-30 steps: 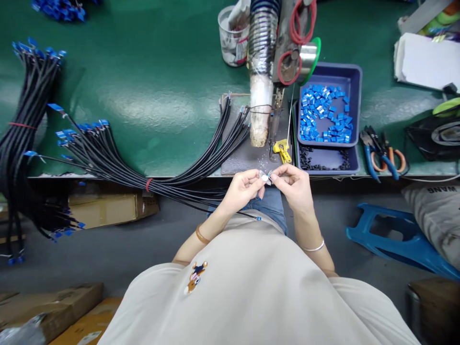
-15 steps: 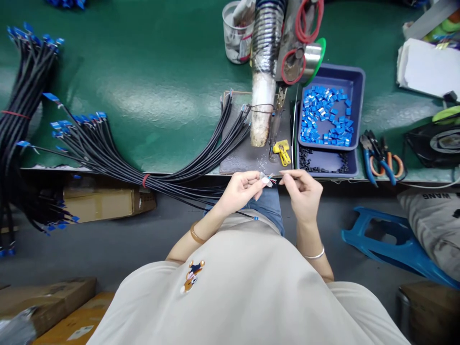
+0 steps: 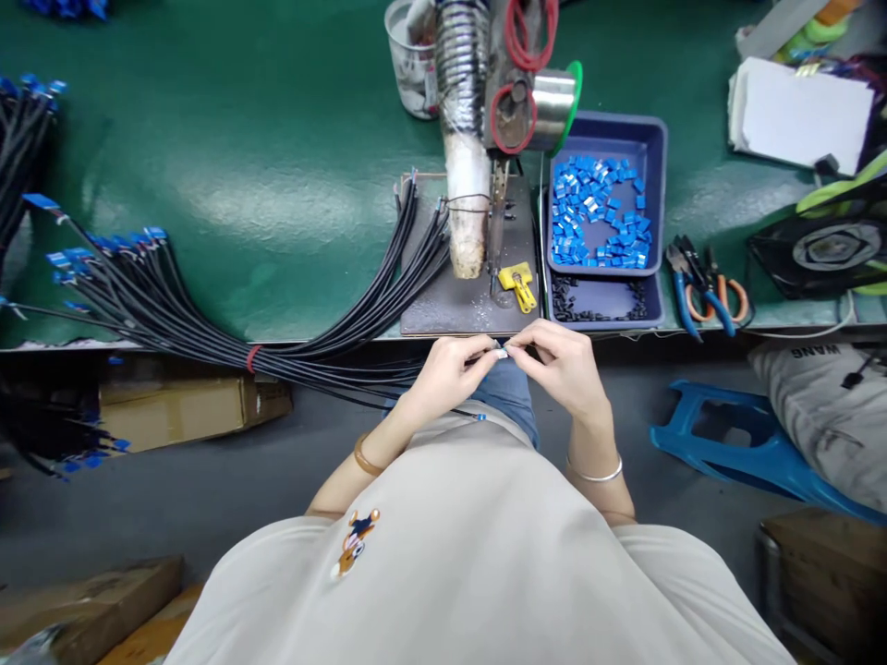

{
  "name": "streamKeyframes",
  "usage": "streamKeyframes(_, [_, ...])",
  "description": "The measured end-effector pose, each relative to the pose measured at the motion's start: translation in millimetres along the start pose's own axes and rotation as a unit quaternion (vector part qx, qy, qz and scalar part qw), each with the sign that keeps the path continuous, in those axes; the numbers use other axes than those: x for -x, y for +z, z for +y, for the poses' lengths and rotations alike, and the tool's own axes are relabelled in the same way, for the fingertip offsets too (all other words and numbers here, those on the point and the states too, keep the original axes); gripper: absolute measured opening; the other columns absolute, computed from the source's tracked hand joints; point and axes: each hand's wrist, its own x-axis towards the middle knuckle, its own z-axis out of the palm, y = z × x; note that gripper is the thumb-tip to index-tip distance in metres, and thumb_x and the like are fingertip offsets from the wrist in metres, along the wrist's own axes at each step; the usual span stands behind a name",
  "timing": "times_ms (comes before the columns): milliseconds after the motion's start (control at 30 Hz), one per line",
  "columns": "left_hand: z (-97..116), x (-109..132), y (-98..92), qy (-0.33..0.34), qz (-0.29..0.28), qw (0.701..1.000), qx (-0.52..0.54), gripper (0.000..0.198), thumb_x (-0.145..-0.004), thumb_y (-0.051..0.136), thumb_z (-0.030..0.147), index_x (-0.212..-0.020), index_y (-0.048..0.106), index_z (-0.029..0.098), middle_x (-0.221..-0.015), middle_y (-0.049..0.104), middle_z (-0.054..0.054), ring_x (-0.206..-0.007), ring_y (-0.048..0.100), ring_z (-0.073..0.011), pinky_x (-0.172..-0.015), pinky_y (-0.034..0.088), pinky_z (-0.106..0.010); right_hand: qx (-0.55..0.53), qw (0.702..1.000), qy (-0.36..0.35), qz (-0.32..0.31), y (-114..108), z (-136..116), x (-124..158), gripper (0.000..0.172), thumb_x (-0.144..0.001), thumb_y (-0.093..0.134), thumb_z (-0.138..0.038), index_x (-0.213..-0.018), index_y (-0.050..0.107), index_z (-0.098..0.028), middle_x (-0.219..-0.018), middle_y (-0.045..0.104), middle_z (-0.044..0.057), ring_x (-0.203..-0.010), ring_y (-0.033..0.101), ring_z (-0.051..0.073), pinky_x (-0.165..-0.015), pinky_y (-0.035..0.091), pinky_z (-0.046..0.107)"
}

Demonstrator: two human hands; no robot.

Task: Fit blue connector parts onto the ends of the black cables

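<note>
My left hand (image 3: 449,377) is closed on the end of a black cable, just in front of the bench edge and above my lap. A small pale cable end (image 3: 501,354) shows at its fingertips. My right hand (image 3: 563,366) pinches at that same end, its fingertips meeting the left ones; the thin wires are mostly hidden between them. The bundle of black cables (image 3: 333,358), tied with a red band (image 3: 253,358), runs leftward from behind my left hand. One cable's blue-tipped end (image 3: 480,417) lies below my left wrist, against my shirt.
A dark board (image 3: 443,319) carries cable ends, a yellow clip (image 3: 518,284) and an upright soldering tool beside a foil-wrapped duct (image 3: 464,203). At right are a bin (image 3: 658,194) of blue connectors, another with black parts, pliers (image 3: 686,296) and a fan (image 3: 824,245). A blue stool (image 3: 693,434) stands below.
My right hand has moved left to meet the cable end in my left hand; the coloured wires seen before are now covered by fingers. The view has shifted somewhat to the right.
</note>
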Motion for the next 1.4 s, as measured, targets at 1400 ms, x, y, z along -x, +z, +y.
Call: streamKeyframes(1400, [-8.9,-6.2,-8.9,-0.139,0.038,0.888,0.436,0.036,-0.070,0.082,0.038,-0.088,0.068,0.010,-0.058,0.062,0.001,-0.037,0.030,0.0006,-0.037,0.012,-0.018,0.250,0.949,0.139,0.134,-44.5,60.3,-40.4,0.009,-0.075,0.063,-0.020,-0.077,0.071,-0.018,-0.076,0.071,0.003,-0.059,0.049,0.013,-0.067,0.036,0.030])
